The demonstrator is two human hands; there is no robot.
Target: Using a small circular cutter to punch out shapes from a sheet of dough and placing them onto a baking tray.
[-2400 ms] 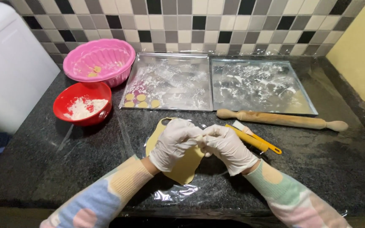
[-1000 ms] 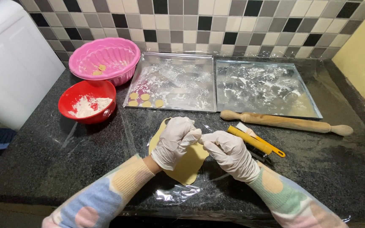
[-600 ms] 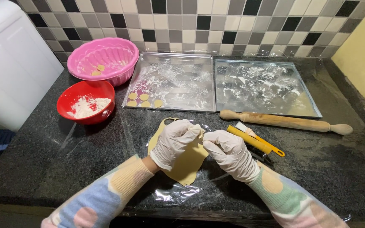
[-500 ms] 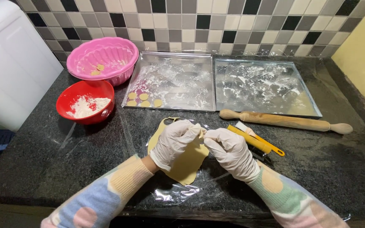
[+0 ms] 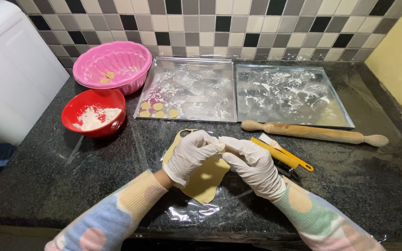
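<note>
- Dough sheet [image 5: 204, 179], pale yellow and rolled flat, is seen lying on clear plastic film [image 5: 182, 211] spread over the dark stone counter [image 5: 47, 176].
- 2 white-gloved hands are held over the upper part of the sheet, their fingertips meeting above its top edge.
- Left hand [image 5: 190, 155] is curled, its fingers bent inward and pinched toward the right hand; whether a small piece is held between the fingertips cannot be told.
- Right hand [image 5: 254, 165] is likewise curled, its fingertips touching those of the left hand; what, if anything, is gripped cannot be told.
- Most of the sheet is left showing below and between the 2 hands, its lower corner reaching toward the counter's near edge.
- A yellow-handled tool [image 5: 280, 155] is seen just beside the right hand, with a wooden rolling pin [image 5: 312, 133] beyond it.
- 2 floured metal trays are set side by side at the back; 4 small dough discs [image 5: 157, 110] lie in the near left corner of the left tray [image 5: 196, 88], and the right tray [image 5: 294, 95] holds only flour.
- A red bowl [image 5: 94, 114] of flour and a pink bowl [image 5: 112, 65] with dough scraps are placed to the left.
</note>
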